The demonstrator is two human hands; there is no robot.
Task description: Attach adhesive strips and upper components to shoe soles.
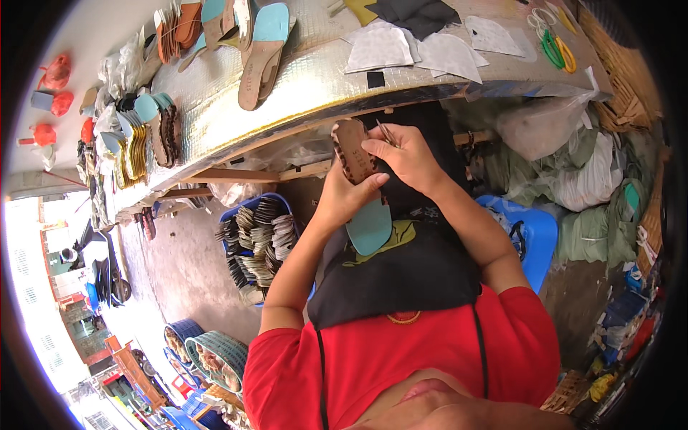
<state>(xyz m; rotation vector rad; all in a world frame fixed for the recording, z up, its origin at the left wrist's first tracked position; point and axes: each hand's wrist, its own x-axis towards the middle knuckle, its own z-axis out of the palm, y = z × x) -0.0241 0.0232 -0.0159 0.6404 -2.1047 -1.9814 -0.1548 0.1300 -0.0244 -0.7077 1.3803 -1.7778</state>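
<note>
The left hand (345, 195) gripped the insole (356, 159), long axis aimed at the counter (319, 79); the right hand (410, 156), pinching a slim metallic tool (387, 132), met its right edge!

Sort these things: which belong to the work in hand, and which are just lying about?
In the work:
left hand
right hand
held insole
slim tool, in the right hand
probably the similar insoles on the bench

Apparently lying about:
scissors
white sheets
red bags
blue tub
</note>
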